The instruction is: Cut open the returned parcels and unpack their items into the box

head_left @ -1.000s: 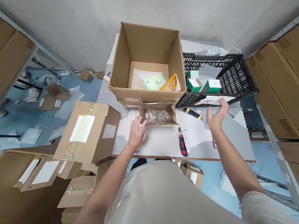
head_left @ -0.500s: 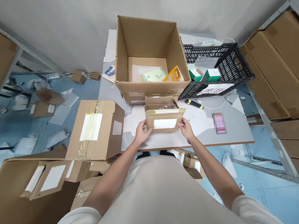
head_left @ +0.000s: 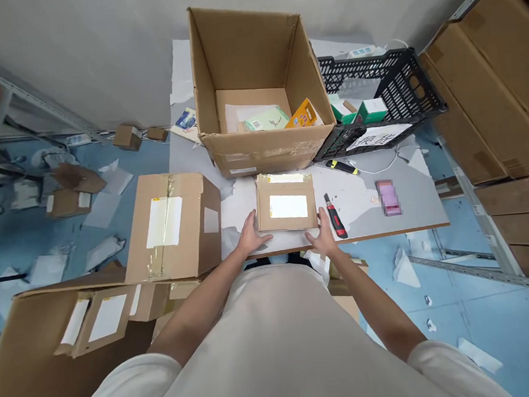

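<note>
A small cardboard box [head_left: 290,187] with a white label [head_left: 288,207] lies closed on the table, its taped lid down. My left hand [head_left: 252,233] is at its left front corner, fingers stretched along the side and thumb spread out. On the opposite side my right hand [head_left: 322,236] is also open, fingertips close to the right edge, thumb pointing inward. Whether the fingertips touch the cardboard I cannot tell. A red and black utility knife [head_left: 336,218] lies just right of my right hand.
Behind stands a large open carton [head_left: 266,143] with packets inside. Right of it are a black plastic crate [head_left: 423,107], a yellow and black cutter [head_left: 342,167] and a pink blurred item [head_left: 388,198]. A taped carton [head_left: 188,230] stands at left, shelved cartons [head_left: 483,105] at right.
The small box's raised lid has come down, covering the brown contents. My hands have loosened from the box's sides and spread. The red knife, mostly hidden by my right hand before, now shows.
</note>
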{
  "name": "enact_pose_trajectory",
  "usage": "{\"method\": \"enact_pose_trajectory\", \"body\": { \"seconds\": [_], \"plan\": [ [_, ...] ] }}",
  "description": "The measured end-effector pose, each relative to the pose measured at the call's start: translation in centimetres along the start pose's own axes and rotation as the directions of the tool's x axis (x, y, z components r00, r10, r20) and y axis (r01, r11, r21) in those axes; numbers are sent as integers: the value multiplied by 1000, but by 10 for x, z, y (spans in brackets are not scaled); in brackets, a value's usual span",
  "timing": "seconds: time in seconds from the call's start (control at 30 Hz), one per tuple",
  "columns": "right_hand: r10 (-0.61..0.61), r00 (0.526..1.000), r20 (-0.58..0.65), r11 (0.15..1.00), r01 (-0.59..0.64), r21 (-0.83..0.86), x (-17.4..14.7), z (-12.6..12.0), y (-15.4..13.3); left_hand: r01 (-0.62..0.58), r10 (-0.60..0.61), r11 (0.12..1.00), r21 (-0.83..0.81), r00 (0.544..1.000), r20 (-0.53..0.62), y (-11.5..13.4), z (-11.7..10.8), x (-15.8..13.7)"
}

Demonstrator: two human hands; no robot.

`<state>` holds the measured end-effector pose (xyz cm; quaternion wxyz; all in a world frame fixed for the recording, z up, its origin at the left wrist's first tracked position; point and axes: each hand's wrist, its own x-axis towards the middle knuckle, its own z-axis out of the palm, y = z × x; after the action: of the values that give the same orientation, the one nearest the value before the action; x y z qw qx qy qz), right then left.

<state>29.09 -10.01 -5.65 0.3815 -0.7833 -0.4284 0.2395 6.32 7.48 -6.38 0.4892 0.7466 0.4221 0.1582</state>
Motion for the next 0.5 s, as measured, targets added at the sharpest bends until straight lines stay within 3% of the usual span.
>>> {"method": "enact_pose_trajectory", "body": {
  "seconds": [0.07,0.23,0.5],
  "plan": [
    [46,999,-22,998,-47,-42,-2,12,-1,15,-15,1000,-9,1000,3,-4,9,2],
    [180,960,-216,974,-205,-100,12,34,-4,45,-47,998,-35,997,-57,-5,28,8],
    [-20,956,-292,902,-109,-418,10,24,-21,74,-83,996,-43,961,-263,24,30,8]
  ]
}}
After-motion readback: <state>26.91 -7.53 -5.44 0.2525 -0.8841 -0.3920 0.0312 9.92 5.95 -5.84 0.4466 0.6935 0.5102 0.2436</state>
